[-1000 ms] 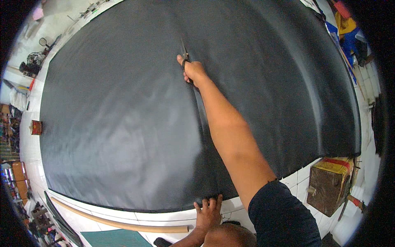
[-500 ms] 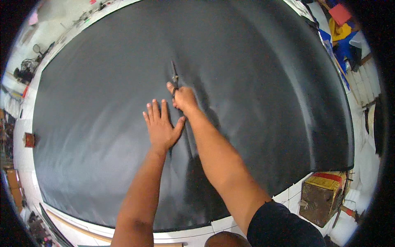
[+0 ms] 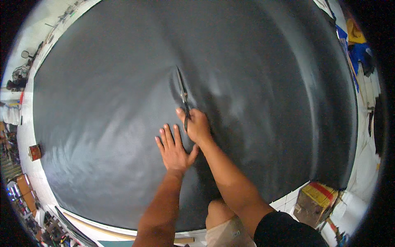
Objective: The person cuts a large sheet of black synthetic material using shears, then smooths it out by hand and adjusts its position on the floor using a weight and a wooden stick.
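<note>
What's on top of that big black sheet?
The left hand lies spread on the black sheet; the right hand holds scissors there, and a knee overlaps its near edge. Whatever lies beneath is covered; white tiles show beyond its edges.

Wide black sheet (image 3: pixel 251 111), spread out, faintly creased, black-handled scissors (image 3: pixel 183 94) near centre, pointing forward

In our right hand (image 3: pixel 198 126) we grip dark-handled scissors (image 3: pixel 181 85), the blades pointing away from us over a broad black sheet (image 3: pixel 103 103). We press our left hand (image 3: pixel 175 155) flat on the sheet, fingers spread, just beside our right. Our bare knee (image 3: pixel 219 210) shows at the near edge. On the white floor (image 3: pixel 27 123) we see a small reddish tin (image 3: pixel 35 152) at left and a worn box (image 3: pixel 313 201) at lower right.
</note>
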Demonstrator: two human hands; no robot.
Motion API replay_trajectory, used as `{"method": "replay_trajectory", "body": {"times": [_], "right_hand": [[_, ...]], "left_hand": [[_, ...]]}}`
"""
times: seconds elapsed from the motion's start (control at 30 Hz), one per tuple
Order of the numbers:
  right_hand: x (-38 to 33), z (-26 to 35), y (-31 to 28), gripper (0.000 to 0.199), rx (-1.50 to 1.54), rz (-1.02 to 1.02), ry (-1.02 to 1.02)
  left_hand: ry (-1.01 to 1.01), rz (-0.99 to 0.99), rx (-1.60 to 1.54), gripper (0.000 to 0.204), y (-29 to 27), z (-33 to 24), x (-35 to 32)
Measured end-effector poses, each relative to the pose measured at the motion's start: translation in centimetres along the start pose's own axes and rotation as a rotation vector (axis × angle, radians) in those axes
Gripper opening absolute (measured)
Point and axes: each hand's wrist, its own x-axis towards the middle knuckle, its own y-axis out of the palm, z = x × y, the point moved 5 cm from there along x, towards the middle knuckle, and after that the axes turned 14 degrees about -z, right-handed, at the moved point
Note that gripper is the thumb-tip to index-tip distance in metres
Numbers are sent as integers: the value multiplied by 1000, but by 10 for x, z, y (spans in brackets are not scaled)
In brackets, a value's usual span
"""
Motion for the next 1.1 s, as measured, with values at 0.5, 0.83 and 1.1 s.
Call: {"method": "replay_trajectory", "body": {"times": [0.5, 0.83, 1.1], "right_hand": [[81, 75, 30, 57, -1, -10, 58], [180, 89, 75, 58, -22, -22, -79], [236, 126, 105, 66, -70, 40, -101]], "left_hand": [[-7, 38, -13, 101, 22, 8, -10], [-9, 39, -21, 100, 24, 10, -17], [-11, 25, -48, 96, 20, 13, -16]]}}
